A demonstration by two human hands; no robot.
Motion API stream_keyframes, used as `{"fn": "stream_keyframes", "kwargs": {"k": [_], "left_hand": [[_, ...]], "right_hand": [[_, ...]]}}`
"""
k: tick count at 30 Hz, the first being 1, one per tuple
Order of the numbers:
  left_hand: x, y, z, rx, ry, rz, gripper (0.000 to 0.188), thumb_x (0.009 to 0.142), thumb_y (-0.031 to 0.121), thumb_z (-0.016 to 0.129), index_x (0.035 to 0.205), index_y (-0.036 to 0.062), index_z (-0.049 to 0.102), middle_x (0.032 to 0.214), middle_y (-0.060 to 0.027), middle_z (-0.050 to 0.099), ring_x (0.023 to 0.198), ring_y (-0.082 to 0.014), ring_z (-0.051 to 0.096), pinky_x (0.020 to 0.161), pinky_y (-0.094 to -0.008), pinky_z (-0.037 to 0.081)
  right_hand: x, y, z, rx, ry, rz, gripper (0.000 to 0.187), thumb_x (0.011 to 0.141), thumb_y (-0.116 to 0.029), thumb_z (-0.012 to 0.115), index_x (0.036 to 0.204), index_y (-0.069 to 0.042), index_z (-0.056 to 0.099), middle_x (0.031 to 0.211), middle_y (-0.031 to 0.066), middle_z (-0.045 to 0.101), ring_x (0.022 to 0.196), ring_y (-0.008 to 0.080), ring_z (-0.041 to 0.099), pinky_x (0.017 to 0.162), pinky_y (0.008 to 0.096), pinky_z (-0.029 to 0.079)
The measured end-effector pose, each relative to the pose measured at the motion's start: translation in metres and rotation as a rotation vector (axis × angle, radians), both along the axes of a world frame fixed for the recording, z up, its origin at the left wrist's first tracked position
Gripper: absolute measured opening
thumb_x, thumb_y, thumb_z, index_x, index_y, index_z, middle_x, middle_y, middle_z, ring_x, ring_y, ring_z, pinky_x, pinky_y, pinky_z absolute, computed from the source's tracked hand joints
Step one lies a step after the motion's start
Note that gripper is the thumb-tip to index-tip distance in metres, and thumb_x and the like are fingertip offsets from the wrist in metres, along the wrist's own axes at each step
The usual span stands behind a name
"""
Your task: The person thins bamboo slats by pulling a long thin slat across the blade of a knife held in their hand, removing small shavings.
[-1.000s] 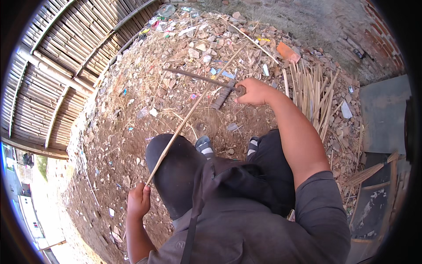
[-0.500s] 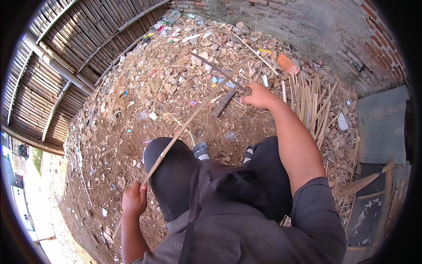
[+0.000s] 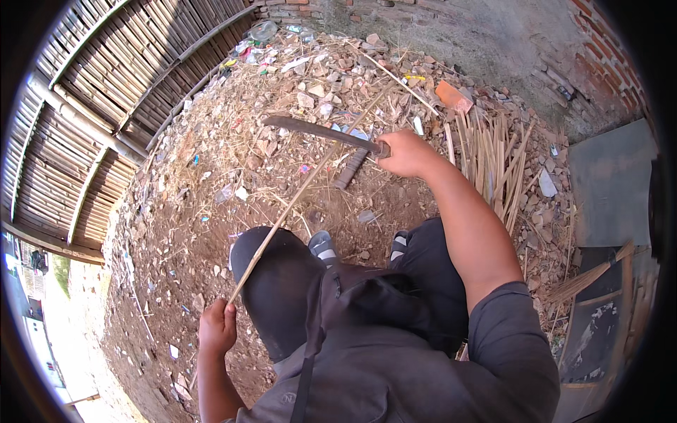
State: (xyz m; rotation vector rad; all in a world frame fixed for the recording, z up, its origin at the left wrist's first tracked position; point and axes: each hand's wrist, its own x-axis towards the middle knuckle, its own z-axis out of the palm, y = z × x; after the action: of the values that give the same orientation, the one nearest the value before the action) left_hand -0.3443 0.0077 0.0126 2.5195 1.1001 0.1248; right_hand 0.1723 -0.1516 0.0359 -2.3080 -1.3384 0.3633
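A long, thin bamboo strip (image 3: 283, 217) slants from the lower left over my dark-clad left knee toward the rubble ahead. My left hand (image 3: 217, 328) is closed around its near end. Farther forward, my right hand (image 3: 405, 153) grips the handle of a machete (image 3: 310, 129), whose dark blade points left and crosses the strip near its far part. Whether the blade touches the strip I cannot tell. A dark, ribbed, rod-like piece (image 3: 350, 169) lies on the ground just below the blade, next to my right hand.
Split bamboo strips (image 3: 490, 158) lie piled right of my right hand. An orange brick piece (image 3: 453, 96) rests among rubble near the brick wall (image 3: 486, 42). A bamboo fence (image 3: 106, 92) stands at left, a grey panel (image 3: 612, 190) at right. My sandalled feet (image 3: 322, 247) are below.
My right hand has shifted slightly left, and the machete has turned so its blade lies flatter and its tip sits farther left. My left hand still holds the bamboo strip.
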Motion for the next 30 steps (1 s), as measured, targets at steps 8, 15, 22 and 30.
{"fn": "stream_keyframes", "kwargs": {"k": [8,15,22,30], "left_hand": [[-0.014,0.002,0.002,0.122,-0.020,-0.068,0.033,0.100,0.030,0.053,0.081,0.0029,0.055,0.066,-0.0204,0.057,0.065,-0.0451,0.058,0.058,-0.0513,0.044],[-0.016,0.003,-0.001,-0.072,-0.081,-0.098,0.033,0.101,0.028,0.051,0.083,0.0017,0.059,0.059,-0.0166,0.056,0.056,-0.0348,0.058,0.054,-0.0437,0.044],[0.021,-0.017,0.008,-0.389,-0.156,0.041,0.045,0.106,0.033,0.045,0.081,0.0004,0.061,0.057,-0.0071,0.062,0.052,-0.0152,0.060,0.052,-0.0318,0.046],[0.018,-0.022,-0.002,-0.087,-0.095,-0.017,0.043,0.105,0.034,0.048,0.079,0.0008,0.055,0.058,-0.0175,0.056,0.054,-0.0360,0.059,0.052,-0.0434,0.044]], "right_hand": [[0.071,-0.030,-0.054,0.224,0.278,-0.482,0.041,0.078,-0.031,0.076,0.105,-0.001,0.069,0.089,0.0171,0.070,0.089,0.0283,0.069,0.079,0.0406,0.052],[0.024,-0.024,0.002,0.154,0.076,-0.180,0.043,0.079,-0.030,0.077,0.108,0.001,0.068,0.082,0.0161,0.068,0.075,0.0235,0.065,0.071,0.0382,0.050],[-0.045,0.004,0.007,-0.002,-0.046,0.231,0.036,0.077,-0.036,0.078,0.101,-0.009,0.070,0.072,0.0163,0.067,0.074,0.0367,0.068,0.068,0.0467,0.052],[-0.052,0.016,0.006,-0.127,-0.043,0.321,0.031,0.078,-0.034,0.076,0.091,-0.007,0.068,0.083,0.0147,0.071,0.084,0.0360,0.069,0.075,0.0471,0.054]]}}
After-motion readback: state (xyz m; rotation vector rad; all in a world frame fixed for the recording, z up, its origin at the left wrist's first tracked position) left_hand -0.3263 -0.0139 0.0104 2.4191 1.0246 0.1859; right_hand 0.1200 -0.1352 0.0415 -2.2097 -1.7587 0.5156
